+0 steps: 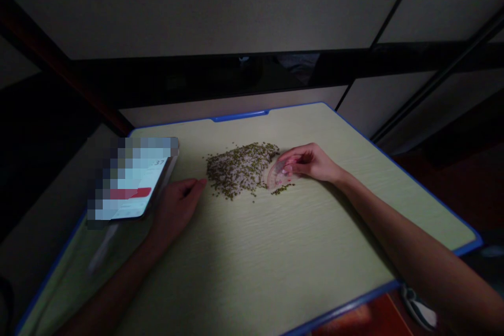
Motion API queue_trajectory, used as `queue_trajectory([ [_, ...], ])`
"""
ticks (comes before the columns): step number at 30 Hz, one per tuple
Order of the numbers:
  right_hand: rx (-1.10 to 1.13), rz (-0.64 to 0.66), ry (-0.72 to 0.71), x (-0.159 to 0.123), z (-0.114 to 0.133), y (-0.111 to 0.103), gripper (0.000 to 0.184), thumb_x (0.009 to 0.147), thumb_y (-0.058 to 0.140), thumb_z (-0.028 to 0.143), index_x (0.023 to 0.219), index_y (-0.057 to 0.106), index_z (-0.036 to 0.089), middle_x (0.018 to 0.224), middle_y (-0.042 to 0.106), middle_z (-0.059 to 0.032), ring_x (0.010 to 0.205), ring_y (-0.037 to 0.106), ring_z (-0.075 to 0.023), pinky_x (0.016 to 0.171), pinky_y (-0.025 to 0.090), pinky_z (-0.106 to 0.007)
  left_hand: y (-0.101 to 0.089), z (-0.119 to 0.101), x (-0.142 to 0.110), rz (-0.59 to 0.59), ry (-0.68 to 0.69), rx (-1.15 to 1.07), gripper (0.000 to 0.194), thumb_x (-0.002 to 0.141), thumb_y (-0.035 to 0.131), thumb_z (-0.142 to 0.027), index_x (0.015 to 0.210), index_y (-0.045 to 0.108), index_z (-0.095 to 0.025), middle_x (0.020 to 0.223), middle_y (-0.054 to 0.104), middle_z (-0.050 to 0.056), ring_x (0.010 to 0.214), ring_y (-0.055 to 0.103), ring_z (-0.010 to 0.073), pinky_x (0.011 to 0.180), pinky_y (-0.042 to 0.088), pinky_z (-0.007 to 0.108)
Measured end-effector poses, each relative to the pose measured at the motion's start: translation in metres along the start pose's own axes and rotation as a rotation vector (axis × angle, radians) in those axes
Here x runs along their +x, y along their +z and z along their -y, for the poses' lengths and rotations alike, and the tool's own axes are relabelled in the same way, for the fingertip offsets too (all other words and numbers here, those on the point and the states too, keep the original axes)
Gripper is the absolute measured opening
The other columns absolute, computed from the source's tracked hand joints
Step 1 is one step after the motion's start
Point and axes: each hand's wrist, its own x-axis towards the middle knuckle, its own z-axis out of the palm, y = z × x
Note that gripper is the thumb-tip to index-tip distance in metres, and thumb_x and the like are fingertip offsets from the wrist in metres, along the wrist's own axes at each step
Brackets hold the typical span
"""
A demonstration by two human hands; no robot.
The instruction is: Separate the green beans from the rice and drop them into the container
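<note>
A flat pile of small green and pale grains (240, 167) lies in the middle of a light wooden table (275, 252). My right hand (309, 161) rests at the pile's right edge, fingers closed on a small clear pinkish plastic piece (276, 175) that stands on the table against the grains. A few loose green grains (282, 189) lie just below it. My left hand (177, 205) lies on the table left of the pile, fingers loosely curled with the fingertips pointing at the grains, holding nothing I can see.
A lit phone (134, 181) stands propped at the table's left, beside my left hand. The table has a blue rim (240, 115). A wall with a dark band runs behind. The room is dim, with floor visible at the right.
</note>
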Motion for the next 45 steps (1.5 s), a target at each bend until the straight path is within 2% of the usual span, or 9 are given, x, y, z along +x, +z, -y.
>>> queue_trajectory([
  [10,-0.062,-0.076,0.003,-0.001,0.001,-0.003,0.027,0.06,0.068,0.016,0.086,0.069,0.011,0.063,0.066,-0.0027,0.053,0.058,-0.0112,0.053,0.045,-0.025,-0.001,0.0,-0.001,-0.01,0.002,-0.005,0.036,0.066,0.035,-0.05,0.046,0.033,-0.021,0.047,0.029,-0.006,0.05,0.033,0.0102,0.05,0.025,0.023],
  [18,-0.05,-0.095,0.012,0.001,0.0,-0.002,0.028,0.059,0.066,0.012,0.087,0.068,0.012,0.063,0.066,-0.0018,0.053,0.06,-0.0113,0.053,0.046,-0.025,-0.001,-0.002,-0.001,-0.014,0.005,-0.002,0.036,0.066,0.036,-0.05,0.045,0.033,-0.021,0.044,0.028,-0.007,0.048,0.033,0.01,0.048,0.024,0.023],
  [26,-0.081,-0.106,-0.038,0.002,-0.001,0.003,0.026,0.062,0.063,0.013,0.088,0.068,0.011,0.065,0.067,-0.0022,0.056,0.061,-0.0125,0.056,0.049,-0.026,-0.001,-0.001,-0.001,-0.025,0.007,-0.004,0.036,0.066,0.036,-0.05,0.045,0.032,-0.021,0.045,0.027,-0.007,0.047,0.032,0.0096,0.048,0.024,0.023],
  [38,-0.006,-0.061,0.025,0.001,0.003,0.005,0.024,0.061,0.064,0.013,0.084,0.069,0.012,0.064,0.066,-0.0017,0.054,0.059,-0.0099,0.054,0.049,-0.023,-0.001,-0.005,-0.002,-0.013,0.005,-0.014,0.035,0.068,0.038,-0.047,0.045,0.032,-0.021,0.045,0.027,-0.007,0.047,0.031,0.0094,0.049,0.025,0.023],
  [45,-0.003,-0.065,0.007,0.001,0.003,0.008,0.026,0.059,0.064,0.011,0.084,0.068,0.012,0.062,0.065,-0.0008,0.053,0.059,-0.0104,0.055,0.049,-0.025,-0.001,-0.004,-0.001,-0.018,0.01,-0.017,0.036,0.068,0.038,-0.045,0.044,0.031,-0.021,0.044,0.027,-0.007,0.046,0.031,0.0093,0.048,0.024,0.023],
])
